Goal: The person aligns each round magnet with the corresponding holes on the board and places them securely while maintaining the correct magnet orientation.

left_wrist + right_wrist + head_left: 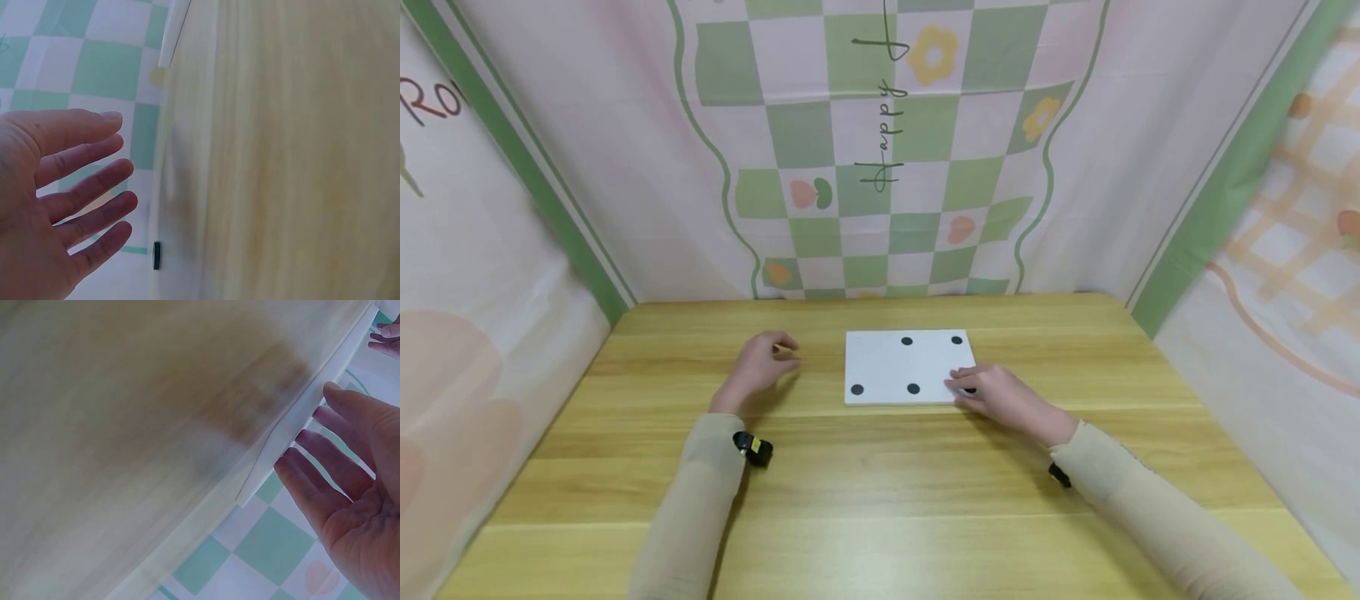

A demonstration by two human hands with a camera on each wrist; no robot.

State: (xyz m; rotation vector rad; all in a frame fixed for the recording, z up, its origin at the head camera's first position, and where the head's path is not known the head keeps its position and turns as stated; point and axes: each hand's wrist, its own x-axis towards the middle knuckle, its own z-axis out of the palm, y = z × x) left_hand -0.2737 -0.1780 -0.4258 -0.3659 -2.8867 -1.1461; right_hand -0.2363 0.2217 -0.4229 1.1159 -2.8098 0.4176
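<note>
A white rectangular board (pixel 880 362) with several black round spots lies flat on the wooden table. My right hand (pixel 1000 396) is at its front right corner, fingers reaching over the surface and partly covering one spot. In the right wrist view, extended fingertips (pixel 284 461) are right at the board's face (pixel 275 447). To the left of the board, my left hand (pixel 758 367) hovers above the table, thumb and fingers apart and holding nothing. Beyond its fingers (pixel 115 203), a small black piece (pixel 156 255) rests on the table, mostly hidden by that hand in the head view.
The wooden table (pixel 865 500) runs back to a checked green and white cloth (pixel 865 183). More printed cloth hangs at the left (pixel 482 350) and right (pixel 1285 275) sides. Small black cameras are strapped at the left wrist (pixel 752 448) and right wrist (pixel 1059 475).
</note>
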